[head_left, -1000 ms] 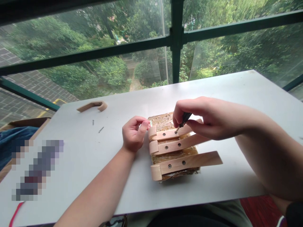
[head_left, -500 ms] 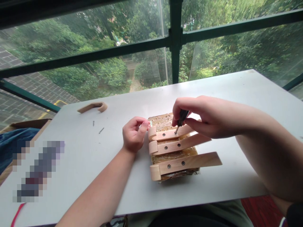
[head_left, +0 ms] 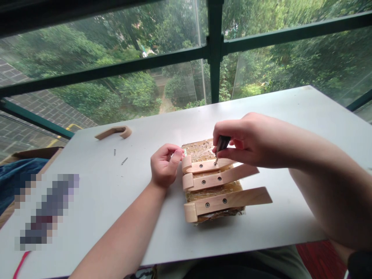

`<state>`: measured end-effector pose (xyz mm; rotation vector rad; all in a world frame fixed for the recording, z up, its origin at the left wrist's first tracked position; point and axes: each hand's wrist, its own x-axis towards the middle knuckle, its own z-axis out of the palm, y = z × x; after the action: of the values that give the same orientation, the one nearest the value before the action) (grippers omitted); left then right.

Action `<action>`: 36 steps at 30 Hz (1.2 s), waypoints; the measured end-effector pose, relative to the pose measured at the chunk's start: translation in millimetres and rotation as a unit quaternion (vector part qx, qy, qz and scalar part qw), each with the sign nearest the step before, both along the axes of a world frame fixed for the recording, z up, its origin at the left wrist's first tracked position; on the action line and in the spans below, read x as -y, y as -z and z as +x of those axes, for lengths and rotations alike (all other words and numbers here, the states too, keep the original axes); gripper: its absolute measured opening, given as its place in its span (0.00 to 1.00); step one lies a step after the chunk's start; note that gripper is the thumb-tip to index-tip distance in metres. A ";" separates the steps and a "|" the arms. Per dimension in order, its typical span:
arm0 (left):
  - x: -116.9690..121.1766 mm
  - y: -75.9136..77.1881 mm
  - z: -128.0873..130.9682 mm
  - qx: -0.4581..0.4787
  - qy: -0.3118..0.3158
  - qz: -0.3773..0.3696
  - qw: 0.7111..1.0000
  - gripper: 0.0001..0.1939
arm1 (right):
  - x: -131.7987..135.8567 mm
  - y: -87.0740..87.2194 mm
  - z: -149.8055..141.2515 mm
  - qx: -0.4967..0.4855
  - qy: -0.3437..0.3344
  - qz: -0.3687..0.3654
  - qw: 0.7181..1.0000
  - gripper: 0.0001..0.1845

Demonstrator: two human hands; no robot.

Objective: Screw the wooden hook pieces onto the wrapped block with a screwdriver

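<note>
My right hand [head_left: 235, 141] is closed around the dark handle of a screwdriver [head_left: 223, 144]. Its tip meets a screw [head_left: 215, 163] in the farthest of three curved wooden hooks [head_left: 207, 165]. The middle hook [head_left: 209, 180] and the nearest hook [head_left: 229, 201] each carry two screws. All three lie across a tape-wrapped block [head_left: 200, 149] with small holes in its top. My left hand [head_left: 165, 164] is closed at the block's far left corner, fingertips pinched against it beside the farthest hook's curled end.
A fourth wooden hook [head_left: 114, 132] lies on the white table [head_left: 162, 240] at the far left. Two loose screws, one of them here [head_left: 124, 161], rest near it. A blurred-out object [head_left: 49, 213] is at the left edge, beside a box with blue cloth [head_left: 23, 170]. Windows stand behind the table.
My right hand has turned slightly, with the screwdriver handle now more exposed between the fingers. The tip stays at the same screw. My left hand has not moved.
</note>
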<state>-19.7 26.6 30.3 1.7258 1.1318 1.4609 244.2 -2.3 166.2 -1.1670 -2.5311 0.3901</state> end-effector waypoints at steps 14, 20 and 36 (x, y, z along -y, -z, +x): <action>0.8 -2.0 0.9 -0.019 -0.006 -0.002 1.000 0.09 | 7.6 2.6 -14.7 -0.005 0.078 0.040 0.996 0.11; 1.4 -2.3 0.4 -0.020 -0.003 -0.005 1.000 0.09 | 7.8 10.2 -16.7 -0.063 0.012 -0.003 0.998 0.03; 1.1 -0.3 -1.2 -0.035 0.008 0.005 0.999 0.10 | -1.9 1.5 11.8 -0.054 -0.091 -0.080 0.991 0.16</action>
<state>-20.9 25.5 30.6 1.8008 1.1473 1.4086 256.1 -0.4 164.6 -0.9417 -2.5578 0.6926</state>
